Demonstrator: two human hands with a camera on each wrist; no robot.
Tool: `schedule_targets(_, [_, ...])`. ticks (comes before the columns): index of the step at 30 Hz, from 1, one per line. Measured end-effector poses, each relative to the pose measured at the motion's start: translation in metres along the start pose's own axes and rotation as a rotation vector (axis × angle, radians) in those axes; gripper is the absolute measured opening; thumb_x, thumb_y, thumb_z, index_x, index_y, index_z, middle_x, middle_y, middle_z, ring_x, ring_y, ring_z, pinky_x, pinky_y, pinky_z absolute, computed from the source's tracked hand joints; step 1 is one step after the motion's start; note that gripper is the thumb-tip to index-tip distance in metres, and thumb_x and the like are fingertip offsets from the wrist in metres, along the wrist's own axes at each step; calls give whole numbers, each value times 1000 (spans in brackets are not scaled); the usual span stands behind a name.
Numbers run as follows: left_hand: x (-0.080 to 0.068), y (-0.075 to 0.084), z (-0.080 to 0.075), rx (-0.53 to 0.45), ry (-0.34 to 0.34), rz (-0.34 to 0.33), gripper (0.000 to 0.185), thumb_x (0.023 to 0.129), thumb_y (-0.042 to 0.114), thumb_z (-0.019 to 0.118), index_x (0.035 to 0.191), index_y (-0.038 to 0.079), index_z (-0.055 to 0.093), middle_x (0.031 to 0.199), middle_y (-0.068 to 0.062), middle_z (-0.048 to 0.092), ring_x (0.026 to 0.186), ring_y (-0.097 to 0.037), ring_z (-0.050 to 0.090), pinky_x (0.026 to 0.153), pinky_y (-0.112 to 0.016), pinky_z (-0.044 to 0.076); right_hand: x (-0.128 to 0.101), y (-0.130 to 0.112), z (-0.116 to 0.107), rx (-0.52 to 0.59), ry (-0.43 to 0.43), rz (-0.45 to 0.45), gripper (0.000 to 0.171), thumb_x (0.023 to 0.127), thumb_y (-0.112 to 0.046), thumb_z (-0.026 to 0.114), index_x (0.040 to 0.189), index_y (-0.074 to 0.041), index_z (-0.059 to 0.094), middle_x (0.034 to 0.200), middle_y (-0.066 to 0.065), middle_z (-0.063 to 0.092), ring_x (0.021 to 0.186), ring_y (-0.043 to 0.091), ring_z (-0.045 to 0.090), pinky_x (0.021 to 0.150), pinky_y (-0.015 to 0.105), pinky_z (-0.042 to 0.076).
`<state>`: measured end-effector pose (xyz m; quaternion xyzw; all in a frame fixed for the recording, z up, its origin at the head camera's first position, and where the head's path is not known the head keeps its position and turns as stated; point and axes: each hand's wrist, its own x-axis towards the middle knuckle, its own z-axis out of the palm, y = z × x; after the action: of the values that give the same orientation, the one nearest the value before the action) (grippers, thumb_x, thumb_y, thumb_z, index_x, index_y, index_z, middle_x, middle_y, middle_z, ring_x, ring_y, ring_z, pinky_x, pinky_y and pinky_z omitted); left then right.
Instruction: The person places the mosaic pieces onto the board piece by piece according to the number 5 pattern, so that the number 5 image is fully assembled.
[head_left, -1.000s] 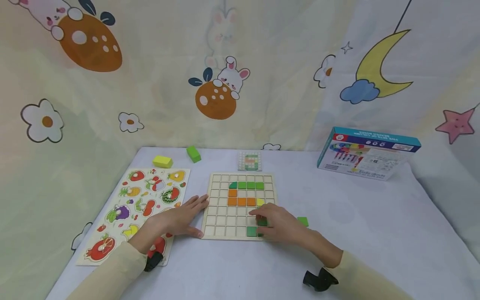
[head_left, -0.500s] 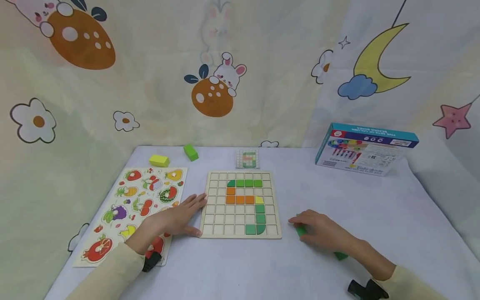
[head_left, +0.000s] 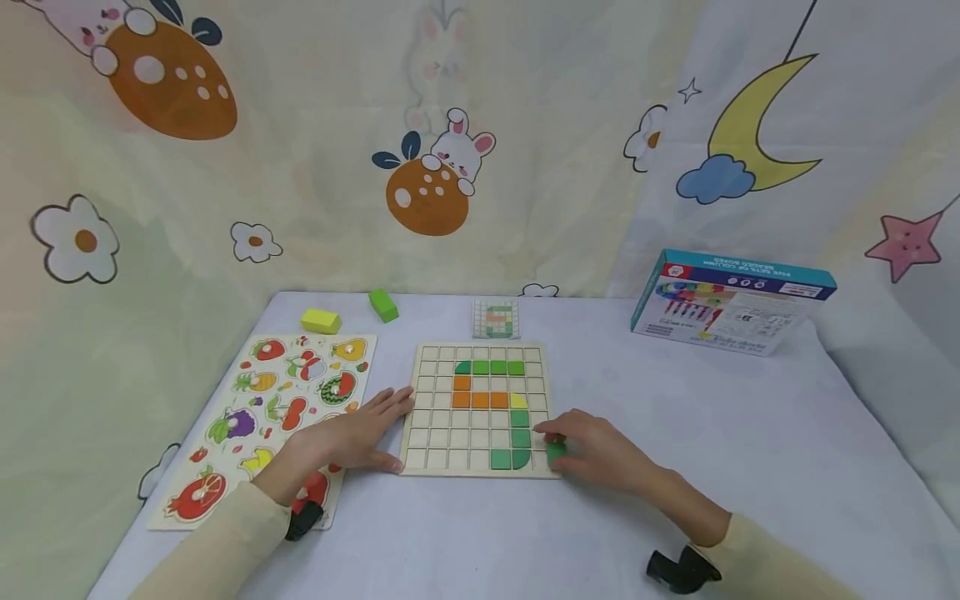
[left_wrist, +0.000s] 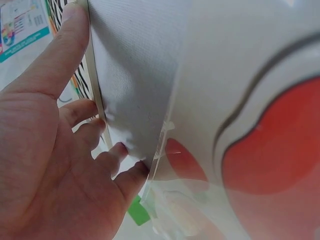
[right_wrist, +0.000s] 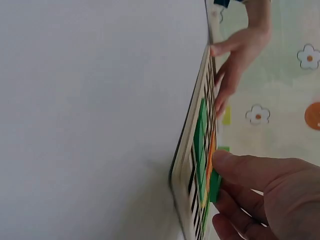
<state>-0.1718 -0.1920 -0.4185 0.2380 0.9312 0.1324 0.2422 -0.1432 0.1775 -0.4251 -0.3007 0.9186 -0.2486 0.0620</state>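
Observation:
A wooden grid board (head_left: 438, 392) lies mid-table, with green, orange and yellow tiles set into a curved shape (head_left: 497, 401). My left hand (head_left: 352, 435) lies flat against the board's left edge (left_wrist: 95, 75), fingers straight. My right hand (head_left: 592, 450) pinches a small green tile (head_left: 556, 451) at the board's lower right corner. The right wrist view shows that green tile (right_wrist: 215, 181) between thumb and fingers just over the board (right_wrist: 192, 165).
A fruit puzzle board (head_left: 277, 408) sits left of the grid. Behind it lie a yellow block (head_left: 320, 320) and a green block (head_left: 383, 305). A small pattern card (head_left: 496, 319) stands past the grid, a toy box (head_left: 731, 302) at the right.
My right hand went right to the loose green tile on the cloth, picked it up, and has come back to the board's lower right corner. The left hand has stayed put.

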Motion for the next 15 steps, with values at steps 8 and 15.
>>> schedule_targets(8, [-1,-1,3,-8,8,-14,96,83,44,73,155,11,20,165,-5,8,151,-36,8,112,-53,33,47,-53,35,20,-36,-152,41,80,-18,79,119,-10,68,98,-3,70,91,10,59,84,24,50])
schedule_targets(15, [-1,-1,2,5,10,-19,96,83,46,72,155,13,20,165,-4,9,151,-34,9,111,-53,35,64,-64,50,-44,-39,-121,40,79,-19,81,116,-13,69,94,-6,69,87,7,55,79,19,49])
